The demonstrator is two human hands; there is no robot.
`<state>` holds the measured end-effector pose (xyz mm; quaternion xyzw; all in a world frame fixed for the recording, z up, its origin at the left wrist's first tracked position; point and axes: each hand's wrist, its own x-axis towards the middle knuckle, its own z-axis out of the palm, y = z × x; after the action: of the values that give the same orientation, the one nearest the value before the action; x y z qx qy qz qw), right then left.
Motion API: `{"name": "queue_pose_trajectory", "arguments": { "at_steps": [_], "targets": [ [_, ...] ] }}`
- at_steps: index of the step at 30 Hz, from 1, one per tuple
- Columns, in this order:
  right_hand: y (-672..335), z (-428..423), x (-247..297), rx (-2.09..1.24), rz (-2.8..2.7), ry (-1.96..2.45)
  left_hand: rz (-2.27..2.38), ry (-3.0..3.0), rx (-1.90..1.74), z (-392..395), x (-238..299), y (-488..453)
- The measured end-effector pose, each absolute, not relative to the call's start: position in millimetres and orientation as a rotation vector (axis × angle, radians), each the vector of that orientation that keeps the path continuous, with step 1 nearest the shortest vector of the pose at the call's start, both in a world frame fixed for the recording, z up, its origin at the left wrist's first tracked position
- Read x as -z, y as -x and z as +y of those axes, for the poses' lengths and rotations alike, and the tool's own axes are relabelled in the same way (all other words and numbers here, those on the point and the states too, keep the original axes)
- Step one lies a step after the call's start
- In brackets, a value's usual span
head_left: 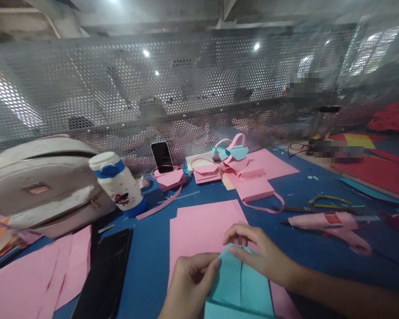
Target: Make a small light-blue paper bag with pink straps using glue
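A folded turquoise paper piece (241, 283) with a vertical seam down its middle is between my hands. My left hand (194, 281) pinches its upper left edge between thumb and fingers. At the top edge, my right hand (257, 252) grips the paper, its thumb on the near face and the fingers curled behind. Pink paper sheets (202, 226) lie flat beneath it on the blue table. Farther back stand several small folded paper bags, among them a pink paper bag (256, 190) with a strip handle and a turquoise paper bag (231, 153).
To the right lie a pink glue gun (332, 223) with a red light and scissors (329, 203). At left are a white backpack (49, 186), a bottle (119, 184), a black flat case (103, 274) and pink sheets (36, 279). A phone (162, 157) leans near a perforated metal screen (193, 88).
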<state>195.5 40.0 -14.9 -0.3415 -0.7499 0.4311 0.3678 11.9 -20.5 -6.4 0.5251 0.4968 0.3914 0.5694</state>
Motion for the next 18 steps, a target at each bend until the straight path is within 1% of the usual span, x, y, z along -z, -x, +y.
{"name": "queue_pose_trajectory", "arguments": {
  "at_steps": [10, 18],
  "targets": [
    [-194.9, 39.2, 17.9, -1.109, -1.911, 0.928, 1.153, -1.175, -0.940, -19.9, 7.5, -10.7],
    [-192.7, 36.3, 18.6, -1.071, -1.967, 0.906, 1.241, -1.121, -0.902, -15.2, 9.9, -13.2]
  ]
}}
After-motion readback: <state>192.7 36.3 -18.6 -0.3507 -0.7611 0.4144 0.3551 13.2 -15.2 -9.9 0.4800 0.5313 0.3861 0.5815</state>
